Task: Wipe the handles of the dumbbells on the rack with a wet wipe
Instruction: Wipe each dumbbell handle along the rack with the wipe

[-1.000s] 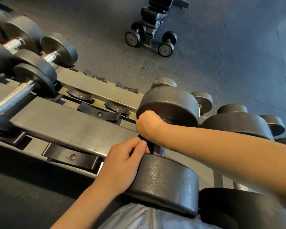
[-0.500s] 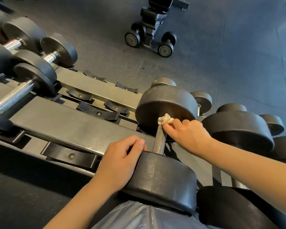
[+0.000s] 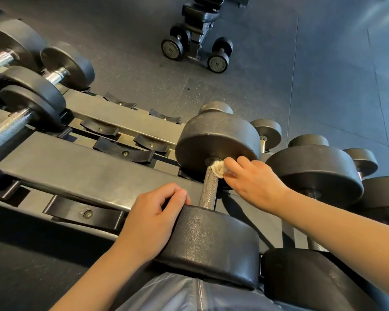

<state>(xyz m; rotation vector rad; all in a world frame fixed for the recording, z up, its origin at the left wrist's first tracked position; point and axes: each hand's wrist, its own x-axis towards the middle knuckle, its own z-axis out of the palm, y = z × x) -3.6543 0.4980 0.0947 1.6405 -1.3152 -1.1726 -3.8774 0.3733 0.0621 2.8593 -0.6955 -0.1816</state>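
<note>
A large black dumbbell lies on the rack (image 3: 76, 167) in front of me, its knurled steel handle (image 3: 208, 191) running between the far head (image 3: 216, 140) and the near head (image 3: 211, 241). My right hand (image 3: 254, 182) pinches a crumpled white wet wipe (image 3: 218, 168) against the far end of the handle, right beside the far head. My left hand (image 3: 153, 218) grips the left edge of the near head, fingers curled over its rim.
More dumbbells sit to the right (image 3: 314, 173) and at the far left (image 3: 32, 95) of the rack. Several empty black cradles (image 3: 121, 151) lie between. A bench (image 3: 200, 21) with two small dumbbells (image 3: 218, 61) stands on the grey floor beyond.
My right hand came off its full grip round the handle, moved to the handle's right side and now pinches the wipe at the far end. My left hand stayed on the near head.
</note>
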